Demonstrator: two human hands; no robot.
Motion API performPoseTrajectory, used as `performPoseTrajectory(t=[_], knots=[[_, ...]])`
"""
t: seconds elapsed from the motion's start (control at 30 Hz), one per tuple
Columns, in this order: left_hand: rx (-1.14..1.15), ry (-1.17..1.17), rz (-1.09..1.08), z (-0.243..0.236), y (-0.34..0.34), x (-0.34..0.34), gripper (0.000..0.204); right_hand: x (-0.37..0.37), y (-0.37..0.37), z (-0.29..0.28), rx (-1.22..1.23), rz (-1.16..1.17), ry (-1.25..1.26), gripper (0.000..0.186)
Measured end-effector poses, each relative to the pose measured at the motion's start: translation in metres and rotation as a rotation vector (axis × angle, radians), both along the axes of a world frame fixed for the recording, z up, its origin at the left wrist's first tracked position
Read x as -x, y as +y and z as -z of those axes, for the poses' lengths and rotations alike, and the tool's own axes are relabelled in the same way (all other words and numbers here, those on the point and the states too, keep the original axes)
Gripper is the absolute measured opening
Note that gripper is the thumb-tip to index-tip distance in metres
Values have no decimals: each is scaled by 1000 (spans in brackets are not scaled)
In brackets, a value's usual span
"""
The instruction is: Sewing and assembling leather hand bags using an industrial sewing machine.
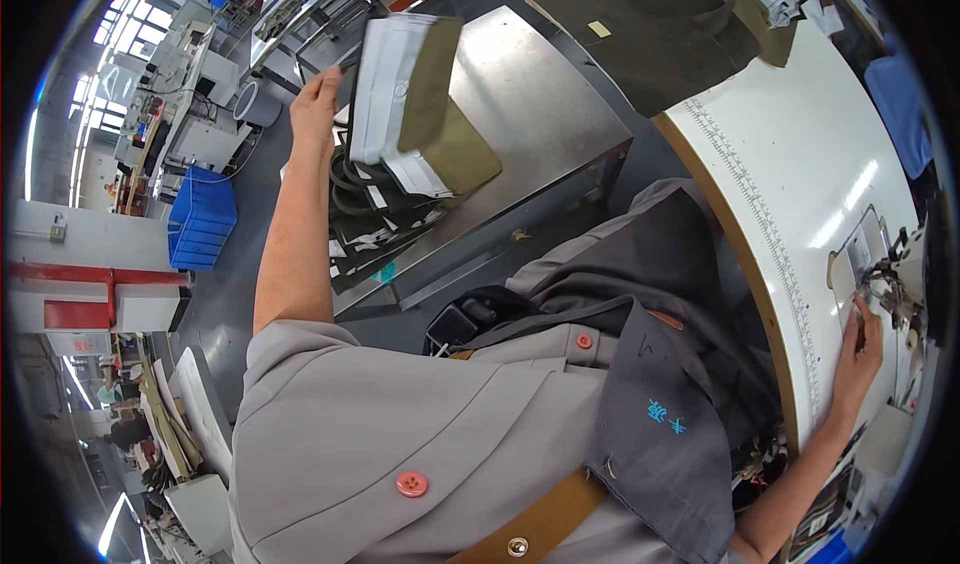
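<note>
The left hand has its fingertips closed, it seems, on the near-left edge of an olive-and-white fabric piece, which hangs raised and tilted just right of them; blur hides the exact grip. The right hand has bent fingers beside the needle area of a sewing machine; whether they touch or hold anything there I cannot tell.

Below the left fingers lies a stack of dark fabric pieces with looped handles, and under the raised piece an olive panel shows, all on a metal table. Above and left of the right fingers, a dark olive bag panel rests partly on a curved white worktable.

As I judge it, several pieces are already stacked, the raised one is not yet laid flat, and the bag panel remains to be handled; the pictures cannot show which seams are finished.
</note>
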State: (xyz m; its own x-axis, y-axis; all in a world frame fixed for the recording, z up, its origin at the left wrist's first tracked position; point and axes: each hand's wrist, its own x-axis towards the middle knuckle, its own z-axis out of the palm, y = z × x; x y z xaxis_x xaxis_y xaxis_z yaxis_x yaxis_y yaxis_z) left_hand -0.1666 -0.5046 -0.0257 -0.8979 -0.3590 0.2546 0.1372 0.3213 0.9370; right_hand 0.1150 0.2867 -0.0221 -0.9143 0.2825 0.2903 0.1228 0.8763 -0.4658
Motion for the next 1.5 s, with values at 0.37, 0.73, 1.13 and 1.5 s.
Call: performPoseTrajectory(t=[0.37,0.73,1.13,1.5], knots=[[1396,-660,551,54,-14,-29,28,-3,-4,-4,8,43,23,27],[870,307,535,-54,191,60,23,0,-37,-23,66,90,2,24],[1190,519,828,-70,441,165,71,6,-41,-25,44,64,99,23],[716,252,1024,-124,420,128,34,6,-32,-14,-97,69,173,15]])
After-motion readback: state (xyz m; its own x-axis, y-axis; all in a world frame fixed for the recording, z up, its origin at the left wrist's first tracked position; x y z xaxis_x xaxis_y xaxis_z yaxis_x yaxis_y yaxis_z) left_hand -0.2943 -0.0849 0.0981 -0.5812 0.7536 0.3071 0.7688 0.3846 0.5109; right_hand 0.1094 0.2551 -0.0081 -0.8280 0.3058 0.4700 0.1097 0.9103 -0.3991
